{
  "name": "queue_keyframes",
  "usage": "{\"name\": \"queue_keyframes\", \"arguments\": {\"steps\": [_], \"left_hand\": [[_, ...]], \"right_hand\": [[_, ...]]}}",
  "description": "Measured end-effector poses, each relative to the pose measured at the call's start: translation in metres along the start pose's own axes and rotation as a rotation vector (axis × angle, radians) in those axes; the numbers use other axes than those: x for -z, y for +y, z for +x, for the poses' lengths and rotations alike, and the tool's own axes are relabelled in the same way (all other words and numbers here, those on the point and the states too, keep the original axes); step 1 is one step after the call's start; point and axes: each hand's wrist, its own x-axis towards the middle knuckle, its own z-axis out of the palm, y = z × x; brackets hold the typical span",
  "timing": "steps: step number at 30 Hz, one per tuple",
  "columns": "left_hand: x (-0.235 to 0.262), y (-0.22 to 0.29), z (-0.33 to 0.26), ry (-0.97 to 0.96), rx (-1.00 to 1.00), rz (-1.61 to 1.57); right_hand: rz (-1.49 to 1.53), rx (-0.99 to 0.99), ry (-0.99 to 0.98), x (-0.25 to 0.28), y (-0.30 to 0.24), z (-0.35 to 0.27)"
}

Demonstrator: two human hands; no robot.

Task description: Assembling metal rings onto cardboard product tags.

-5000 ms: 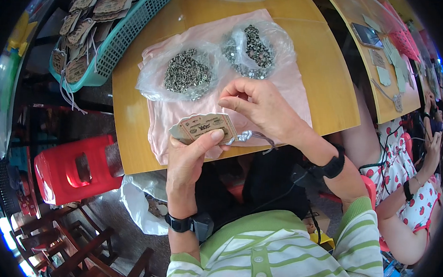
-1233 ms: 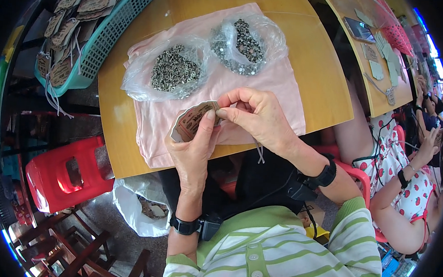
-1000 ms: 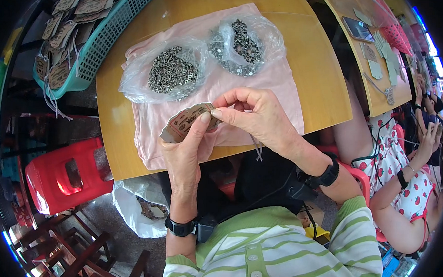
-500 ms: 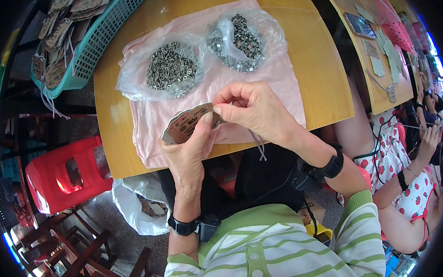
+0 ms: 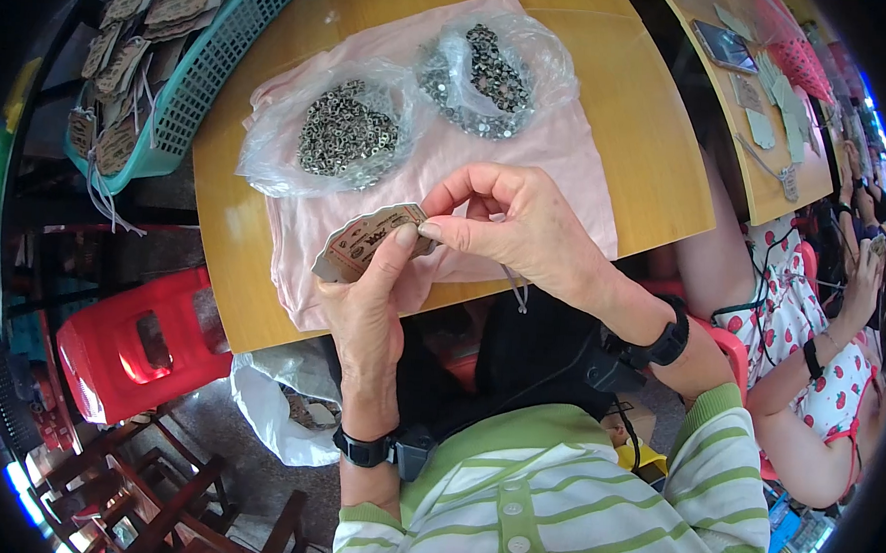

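Two hands meet over the near edge of the table (image 5: pixel 652 117): the left hand (image 5: pixel 366 303) has its grip clamped on a brown card tag (image 5: pixel 365 242), thumb on top, and the right hand (image 5: pixel 511 225) pinches the tag's right end, a thin string (image 5: pixel 514 290) dangling below it. Just beyond lies a pink cloth (image 5: pixel 570 153) carrying two clear bags of metal rings (image 5: pixel 345 131) (image 5: pixel 489 69). Far left, a teal basket (image 5: pixel 214 59) holds more tags.

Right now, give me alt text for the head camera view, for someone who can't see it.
Both hands pinch a brown paper tag, left hand beneath, right hand at its end, above a pink cloth on a wooden table holding two clear bags of small metal rings.
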Motion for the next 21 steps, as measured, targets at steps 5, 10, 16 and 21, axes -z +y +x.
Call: {"name": "queue_keyframes", "arguments": {"steps": [5, 10, 16, 21], "left_hand": [[-0.003, -0.002, -0.001, 0.035, -0.016, -0.051], [0.001, -0.003, 0.000, 0.004, -0.011, -0.042], [0.003, -0.004, 0.001, -0.005, -0.025, -0.032], [0.000, -0.003, 0.002, 0.009, -0.031, -0.025]], "right_hand": [[-0.151, 0.037, 0.028, -0.001, -0.006, -0.003], [-0.267, 0.147, -0.023, 0.000, -0.009, -0.004], [-0.378, 0.274, -0.054, 0.002, -0.002, -0.002], [-0.370, 0.380, 0.054, -0.008, 0.002, -0.002]]}}
